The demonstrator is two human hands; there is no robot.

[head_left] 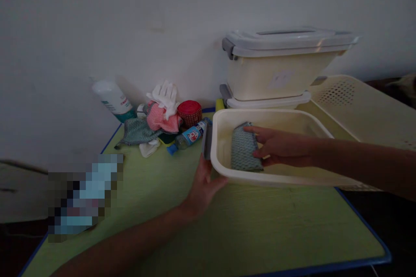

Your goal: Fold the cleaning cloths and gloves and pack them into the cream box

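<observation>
An open cream storage box [276, 178] stands on the green table, with a grey latch [207, 140] on its left end. My left hand [203, 188] grips its near left corner, thumb along the front wall and fingers up by the latch. Inside the box, my right hand [276, 145] reaches in from the right and holds a folded grey-green cleaning cloth [244, 149] at its right edge. The cloth is upright against the left part of the box. Some of my right fingers are hidden behind the palm and cloth.
Behind stand stacked lidded boxes [276, 75]; a perforated basket [367, 104] is at right. Left of the box lie a clear bottle [190, 137], a red mesh roll [189, 112], a pink cloth [162, 117], white gloves [165, 95], a grey-green cloth [138, 132] and a white spray can [112, 99].
</observation>
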